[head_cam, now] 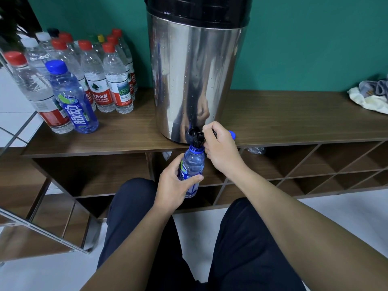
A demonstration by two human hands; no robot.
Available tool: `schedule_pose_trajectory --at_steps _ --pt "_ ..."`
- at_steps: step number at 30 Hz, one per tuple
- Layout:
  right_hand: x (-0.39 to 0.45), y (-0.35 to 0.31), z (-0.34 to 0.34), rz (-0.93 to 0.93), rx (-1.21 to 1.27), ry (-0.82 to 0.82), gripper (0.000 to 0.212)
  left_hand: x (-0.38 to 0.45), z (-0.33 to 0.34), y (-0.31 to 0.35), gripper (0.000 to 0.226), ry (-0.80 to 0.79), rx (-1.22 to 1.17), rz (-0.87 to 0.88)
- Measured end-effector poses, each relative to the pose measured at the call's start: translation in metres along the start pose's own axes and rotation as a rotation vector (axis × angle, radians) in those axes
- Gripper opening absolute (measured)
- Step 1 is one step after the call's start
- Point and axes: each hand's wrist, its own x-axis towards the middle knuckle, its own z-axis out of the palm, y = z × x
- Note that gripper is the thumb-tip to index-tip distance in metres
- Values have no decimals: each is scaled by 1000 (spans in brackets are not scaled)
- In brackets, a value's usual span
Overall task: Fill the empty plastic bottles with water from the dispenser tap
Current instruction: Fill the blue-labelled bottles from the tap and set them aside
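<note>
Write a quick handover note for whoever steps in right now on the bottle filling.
Left hand grips the blue bottle, cap off, its mouth right under the tap.
Right hand is on the tap lever, grip curled round it; a blue cap shows just behind that hand.
Dispenser stands on the shelf.
Capped bottles are grouped at the shelf's left end.
Done: bottle opened and lined up. Water level cannot be told.
Left: fill it, cap it, set it aside, then check for more empties.
</note>
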Motion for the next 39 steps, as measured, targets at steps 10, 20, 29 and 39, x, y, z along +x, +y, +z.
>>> schedule_pose_trajectory --at_steps 10,20,29,39 --pt "4 -7 -2 15 -31 1 42 2 2 -3 68 16 10 22" --pt "5 -11 -4 34 -63 -14 44 8 1 -15 72 37 83 -24" --pt "3 -17 -10 0 -153 -26 32 12 0 -24 75 66 160 -25" --pt "0 -27 -12 -24 -249 -11 32 13 1 -28 77 76 196 -29"
